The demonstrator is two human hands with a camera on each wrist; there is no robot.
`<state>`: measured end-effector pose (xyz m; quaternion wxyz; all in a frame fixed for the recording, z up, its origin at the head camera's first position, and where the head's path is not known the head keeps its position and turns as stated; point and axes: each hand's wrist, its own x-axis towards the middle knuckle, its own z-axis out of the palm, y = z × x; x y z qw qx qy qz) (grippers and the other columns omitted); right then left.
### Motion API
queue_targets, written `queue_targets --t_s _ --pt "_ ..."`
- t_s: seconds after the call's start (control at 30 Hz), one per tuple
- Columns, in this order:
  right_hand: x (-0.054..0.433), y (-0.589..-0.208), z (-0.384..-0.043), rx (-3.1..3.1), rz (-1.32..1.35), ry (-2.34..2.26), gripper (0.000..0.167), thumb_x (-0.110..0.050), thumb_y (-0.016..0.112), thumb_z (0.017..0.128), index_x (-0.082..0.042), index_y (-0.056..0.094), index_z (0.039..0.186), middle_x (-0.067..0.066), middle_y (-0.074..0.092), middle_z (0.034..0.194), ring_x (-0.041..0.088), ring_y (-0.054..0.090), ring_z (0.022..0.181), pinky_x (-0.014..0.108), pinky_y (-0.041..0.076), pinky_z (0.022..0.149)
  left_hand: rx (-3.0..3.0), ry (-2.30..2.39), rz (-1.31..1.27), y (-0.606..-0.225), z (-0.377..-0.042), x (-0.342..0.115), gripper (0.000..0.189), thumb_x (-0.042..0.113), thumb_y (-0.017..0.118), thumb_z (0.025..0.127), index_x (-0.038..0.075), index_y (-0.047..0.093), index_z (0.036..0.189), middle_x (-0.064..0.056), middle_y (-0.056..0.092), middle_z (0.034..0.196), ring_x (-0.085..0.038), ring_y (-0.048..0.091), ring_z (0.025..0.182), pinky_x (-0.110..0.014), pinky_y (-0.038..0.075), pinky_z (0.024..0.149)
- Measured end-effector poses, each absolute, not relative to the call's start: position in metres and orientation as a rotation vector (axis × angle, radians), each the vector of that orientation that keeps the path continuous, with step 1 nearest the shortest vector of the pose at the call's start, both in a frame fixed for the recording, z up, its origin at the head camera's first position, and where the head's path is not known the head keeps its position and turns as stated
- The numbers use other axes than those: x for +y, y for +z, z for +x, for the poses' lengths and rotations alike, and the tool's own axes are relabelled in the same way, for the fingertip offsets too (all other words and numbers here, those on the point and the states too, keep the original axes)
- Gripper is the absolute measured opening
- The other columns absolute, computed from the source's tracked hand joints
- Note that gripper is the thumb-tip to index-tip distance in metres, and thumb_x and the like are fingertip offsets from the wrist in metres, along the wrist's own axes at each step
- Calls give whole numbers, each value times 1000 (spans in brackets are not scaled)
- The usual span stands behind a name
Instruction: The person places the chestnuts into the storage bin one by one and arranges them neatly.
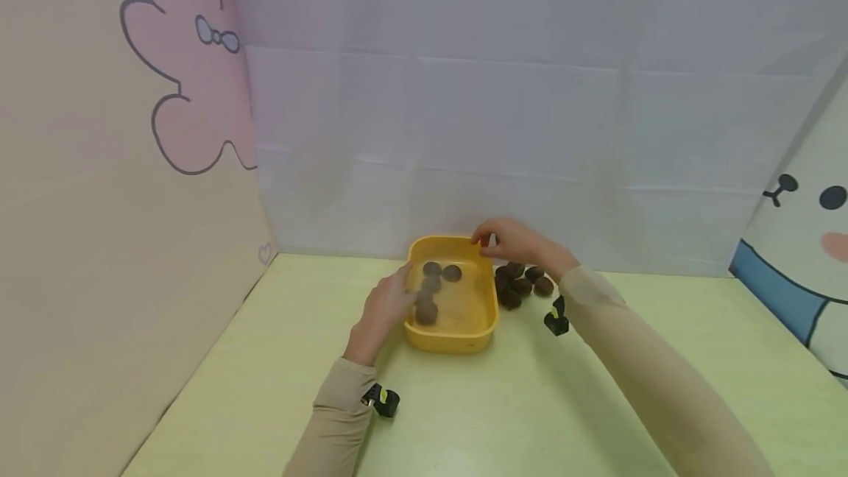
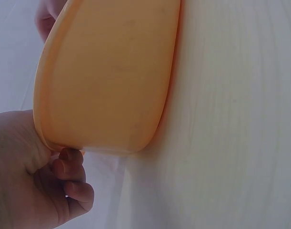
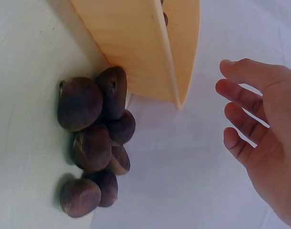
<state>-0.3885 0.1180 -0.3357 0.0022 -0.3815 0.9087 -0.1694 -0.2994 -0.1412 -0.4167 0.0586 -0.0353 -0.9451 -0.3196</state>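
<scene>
A yellow plastic basin stands on the table with several dark brown chestnuts inside, mostly along its left side. My left hand grips the basin's left rim; in the left wrist view its curled fingers lie against the outer wall, the thumb hidden behind the rim. Over the far right corner of the basin hovers my right hand. The right wrist view shows that hand apart from the rim, fingers loosely bent, holding nothing. Below it, several more chestnuts are heaped against the basin's right outer wall.
A white cloth backdrop rises just behind the basin at the table's far edge. Pale side panels with cartoon animals flank the pale yellow-green table. Black wrist cameras hang from both sleeves.
</scene>
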Motion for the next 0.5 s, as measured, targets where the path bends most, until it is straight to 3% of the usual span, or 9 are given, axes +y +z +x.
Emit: queue_targets --t_s 0.07,0.27,0.5 --pt "121 -335 -387 2859 -1199 -537 26 -11 66 92 -3 70 117 10 70 107 25 63 94 42 51 84 -2861 -957 -104 -417 -299 -142 63 13 56 89 10 43 151 -19 69 114 -20 46 60 -31 35 51" --pt "132 -334 -381 2868 -1196 -528 24 -12 66 93 -2 71 115 9 70 106 24 62 92 42 52 83 -2864 -978 -97 -420 -301 -143 64 12 55 89 11 42 151 -18 69 100 -17 37 54 -29 30 48" --pt "141 -340 -373 2875 -1206 -550 23 -13 67 92 -4 73 113 7 70 104 27 63 93 39 52 80 -2856 -979 -109 -419 -301 -142 63 13 56 90 11 43 151 -19 69 116 -18 41 56 -29 31 49"
